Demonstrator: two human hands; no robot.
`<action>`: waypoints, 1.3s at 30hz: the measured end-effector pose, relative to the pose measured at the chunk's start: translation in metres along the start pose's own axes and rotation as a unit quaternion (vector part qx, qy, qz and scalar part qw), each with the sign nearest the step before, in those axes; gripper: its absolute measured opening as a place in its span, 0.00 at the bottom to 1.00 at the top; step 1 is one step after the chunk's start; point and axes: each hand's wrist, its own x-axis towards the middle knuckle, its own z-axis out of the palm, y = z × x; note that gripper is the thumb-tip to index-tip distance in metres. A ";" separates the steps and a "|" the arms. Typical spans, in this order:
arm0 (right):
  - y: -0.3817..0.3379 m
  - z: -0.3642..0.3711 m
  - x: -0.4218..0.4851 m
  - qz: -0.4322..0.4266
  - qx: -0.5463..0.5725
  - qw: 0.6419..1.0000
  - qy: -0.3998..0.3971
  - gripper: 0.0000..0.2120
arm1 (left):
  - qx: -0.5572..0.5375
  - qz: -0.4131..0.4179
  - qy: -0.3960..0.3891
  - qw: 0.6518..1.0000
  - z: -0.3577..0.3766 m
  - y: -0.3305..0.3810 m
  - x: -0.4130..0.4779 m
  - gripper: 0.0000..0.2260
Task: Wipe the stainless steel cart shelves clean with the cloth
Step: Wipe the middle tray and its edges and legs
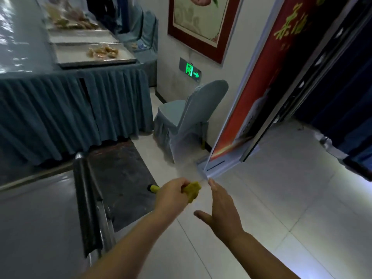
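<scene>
One cloth [192, 191], yellow-green, bunched in our left hand [171, 195], fingers curled round it, held over floor tiles, right of cart shelf [40, 218], not touching steel. Right hand [223, 212] spread flat, holding nothing, just beside cloth.

Risks, our guess: bunch slips to floor (blur hides how firm the grip is), then grit gets smeared on shelf.

Cart rail [86, 198] lies between cloth and shelf. Dark mat [120, 174], covered chair [191, 117], banner stand [251, 97] crowd near.
</scene>
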 end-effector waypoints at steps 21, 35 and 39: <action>-0.034 0.062 0.423 -0.181 0.092 0.911 -0.359 0.14 | -0.067 -0.169 0.266 0.947 -0.100 -0.013 0.255 0.16; -0.249 0.158 0.582 -0.407 -0.037 0.835 -0.368 0.17 | 0.098 -0.259 0.333 0.901 -0.281 -0.136 0.342 0.10; -0.313 0.173 0.621 -0.442 -0.057 0.826 -0.344 0.18 | 0.098 -0.273 0.373 0.881 -0.338 -0.161 0.358 0.09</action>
